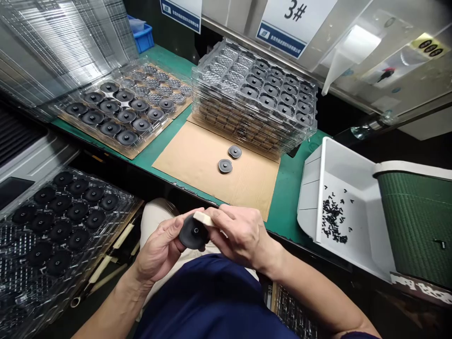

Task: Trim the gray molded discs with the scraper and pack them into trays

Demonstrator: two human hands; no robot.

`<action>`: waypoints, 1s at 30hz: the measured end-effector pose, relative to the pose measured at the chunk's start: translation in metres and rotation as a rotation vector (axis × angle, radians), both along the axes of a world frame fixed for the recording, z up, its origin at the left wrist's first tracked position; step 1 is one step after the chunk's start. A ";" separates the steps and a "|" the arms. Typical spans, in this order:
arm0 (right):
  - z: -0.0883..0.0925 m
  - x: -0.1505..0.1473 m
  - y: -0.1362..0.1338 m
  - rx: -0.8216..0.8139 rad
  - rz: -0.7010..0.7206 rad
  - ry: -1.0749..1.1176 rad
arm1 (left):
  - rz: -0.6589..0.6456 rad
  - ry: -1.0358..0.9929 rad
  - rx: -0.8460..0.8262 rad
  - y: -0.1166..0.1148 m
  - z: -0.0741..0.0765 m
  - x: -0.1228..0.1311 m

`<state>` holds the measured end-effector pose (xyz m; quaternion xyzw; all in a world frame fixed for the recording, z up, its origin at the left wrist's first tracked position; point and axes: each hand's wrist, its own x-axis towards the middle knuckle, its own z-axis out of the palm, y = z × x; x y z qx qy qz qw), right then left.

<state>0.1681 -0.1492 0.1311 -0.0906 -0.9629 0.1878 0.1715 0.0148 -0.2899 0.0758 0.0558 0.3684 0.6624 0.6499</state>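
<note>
My left hand point(157, 249) grips a round black rubber disc point(192, 234) with a small centre hole, held over my lap. My right hand point(240, 233) pinches a pale beige tool point(204, 218) against the top edge of that disc. Two more black discs point(230, 159) lie loose on a sheet of brown cardboard point(197, 160) on the green bench ahead of my hands.
A clear tray with discs point(116, 110) sits at back left, a stack of clear trays point(254, 101) at back centre. Another disc tray point(52, 221) lies low at my left. A white bin point(339, 197) with small black bits and a green conveyor belt point(416, 226) stand right.
</note>
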 end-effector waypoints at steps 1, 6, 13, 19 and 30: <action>0.001 0.000 0.002 0.012 -0.003 -0.022 | -0.008 -0.010 -0.006 0.000 -0.001 0.000; 0.006 -0.001 0.012 0.123 0.204 -0.074 | -0.112 -0.138 -0.010 0.001 -0.004 0.003; 0.008 -0.004 0.021 0.184 0.245 -0.194 | -0.113 -0.198 -0.065 0.004 -0.007 0.007; 0.004 -0.005 0.022 0.203 0.204 -0.219 | -0.074 -0.177 -0.076 0.000 -0.013 0.006; -0.017 -0.004 -0.006 -0.066 -0.021 -0.050 | 0.380 0.072 -0.123 0.003 -0.004 0.001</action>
